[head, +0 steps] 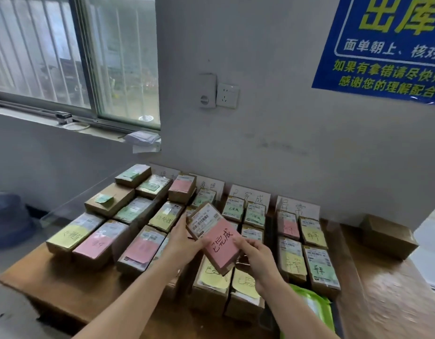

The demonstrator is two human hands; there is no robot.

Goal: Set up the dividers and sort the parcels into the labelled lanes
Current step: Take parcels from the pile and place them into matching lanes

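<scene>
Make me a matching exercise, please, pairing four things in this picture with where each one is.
Things:
1. pink-noted parcel
2. plain brown box
3. green bag
4. blue sign

Places:
A. on the wall, upper right
B. held between the left hand and right hand
C. at the near edge of the table
D. alone at the table's right end

Pairs: 1-B, 2-D, 3-C, 4-A

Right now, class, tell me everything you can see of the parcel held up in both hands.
The parcel is a small brown cardboard box, held tilted in the air. Its top carries a white printed shipping label at the far end and a pink note with dark handwritten characters nearer the person. The left hand holds its left edge; the right hand pinches its near right corner.
</scene>
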